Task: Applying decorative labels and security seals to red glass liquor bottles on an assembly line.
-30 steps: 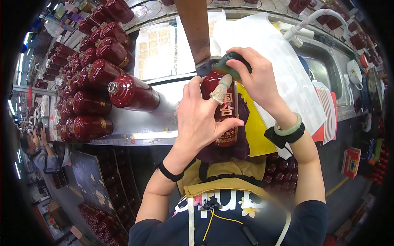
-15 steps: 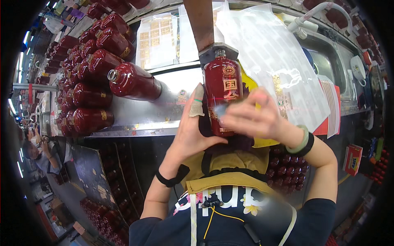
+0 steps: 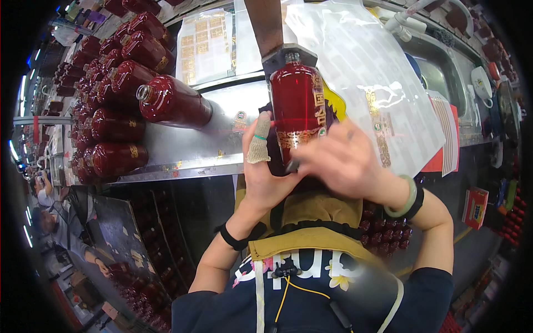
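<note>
A dark red glass bottle [image 3: 293,105] with gold lettering and a gold band lies in front of me, its clear neck against a dark metal holder [image 3: 272,58]. My left hand [image 3: 265,175] grips it near the base, fingers along its left side and thumb by the bottom end. A knitted cover with a green band sits on one of those fingers. Over the lower right of the bottle is my right hand [image 3: 344,161], blurred, with its fingers bent together. A small dark greyish thing shows at its fingertips; its kind is unclear. Dark and yellow cloth [image 3: 336,102] lies beneath the bottle.
One red bottle [image 3: 175,102] lies on the metal worktop [image 3: 227,111], beside several more at the left. Gold label sheets [image 3: 205,44] are behind; a translucent sheet [image 3: 383,72] covers the right. Beyond it stands a sink [image 3: 444,72]. Another person [image 3: 64,222] is at far left.
The bottle has turned, so its gold lettering now faces right and the gold band shows on top. My right hand has moved down toward the base; my left thumb has come close to it.
</note>
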